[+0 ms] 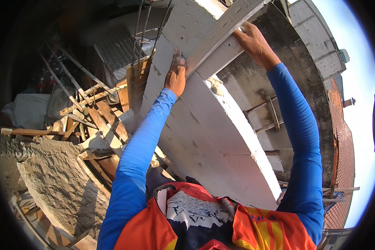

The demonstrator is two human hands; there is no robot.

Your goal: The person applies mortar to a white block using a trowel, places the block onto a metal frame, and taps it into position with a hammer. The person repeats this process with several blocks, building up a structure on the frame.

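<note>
Both my arms in blue sleeves reach up to a long pale metal straightedge (pixel 233 25) lying slanted across the top of a white block wall (pixel 204 125). My left hand (pixel 176 75) grips the straightedge's lower end at the wall's near face. My right hand (pixel 254 41) presses on it farther up, on the far side of the wall. A lump of mortar (pixel 216 85) sticks out of the wall's top edge just below the straightedge.
Upright steel rebar (pixel 139 46) rises left of the wall, over stacked planks and timber props (pixel 96 112). A rough concrete mass (pixel 58 183) lies lower left. Beyond the wall are a grey concrete wall (pixel 291 96), a ladder (pixel 268 112) and tiled roofs (pixel 346 166).
</note>
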